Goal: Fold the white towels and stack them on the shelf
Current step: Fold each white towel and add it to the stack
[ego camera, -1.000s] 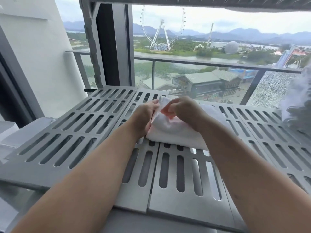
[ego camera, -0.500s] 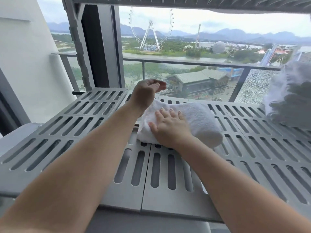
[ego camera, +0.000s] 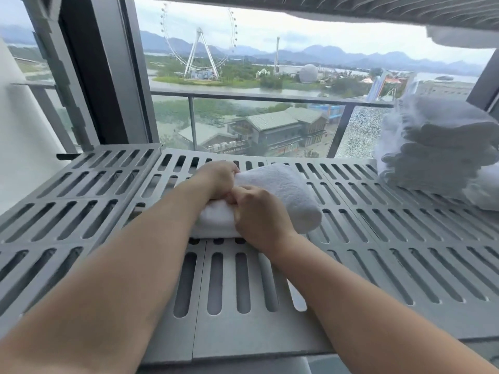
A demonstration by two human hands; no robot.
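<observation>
A folded white towel (ego camera: 289,195) lies in the middle of the grey slotted shelf (ego camera: 378,238). My left hand (ego camera: 218,179) grips the towel's far left end with curled fingers. My right hand (ego camera: 259,214) is on its near left part, fingers curled into the fabric right beside the left hand. A stack of several folded white towels (ego camera: 437,147) stands at the shelf's right end, well apart from both hands.
An upper shelf's underside (ego camera: 324,6) runs overhead, with white fabric (ego camera: 459,36) hanging below it at the right. Behind the shelf is a window with a balcony railing (ego camera: 243,97). A dark window frame post (ego camera: 102,76) stands at the back left.
My left hand came down from above onto the towel's left end. My right hand went from lying flat on the towel to curling into it beside the left hand.
</observation>
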